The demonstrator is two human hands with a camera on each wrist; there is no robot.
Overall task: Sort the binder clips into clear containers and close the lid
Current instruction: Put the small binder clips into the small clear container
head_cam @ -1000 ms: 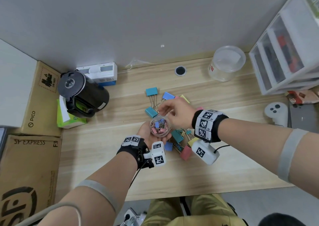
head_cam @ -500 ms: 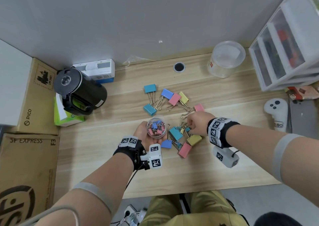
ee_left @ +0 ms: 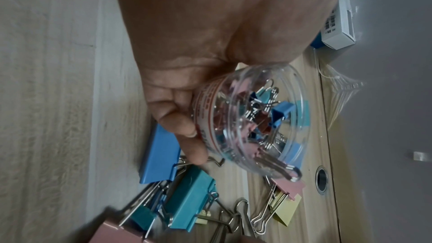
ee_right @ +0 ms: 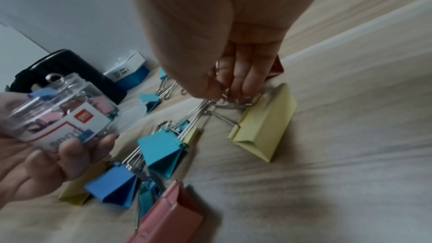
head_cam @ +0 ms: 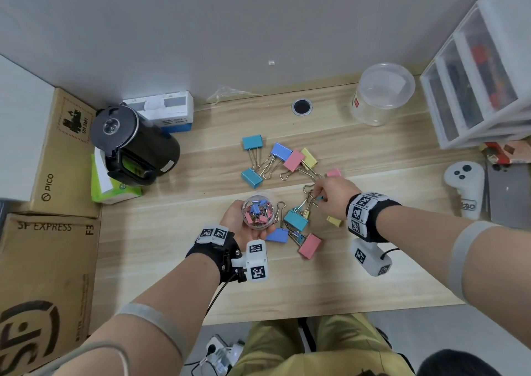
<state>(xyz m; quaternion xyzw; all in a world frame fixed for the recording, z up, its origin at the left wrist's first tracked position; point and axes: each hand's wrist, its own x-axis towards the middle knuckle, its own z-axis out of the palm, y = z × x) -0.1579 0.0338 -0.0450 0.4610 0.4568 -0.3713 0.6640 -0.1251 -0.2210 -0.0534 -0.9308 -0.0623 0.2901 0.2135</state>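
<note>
My left hand cups a small clear container upright, open at the top and holding several small coloured binder clips. Its fingers curl round the labelled wall. My right hand reaches into a pile of large clips to the right of the jar. Thumb and fingers pinch a small teal clip among the wire handles. Around it lie a teal clip, a blue one, a pink one and a yellow one.
More large clips lie further back on the wooden table. A big lidded clear tub stands back right beside plastic drawers. A black cylinder and cardboard boxes fill the left. A white controller lies right.
My right hand has left the mouth of the jar, moved right and down into the clip pile, and now pinches a small clip there. The left hand keeps holding the jar.
</note>
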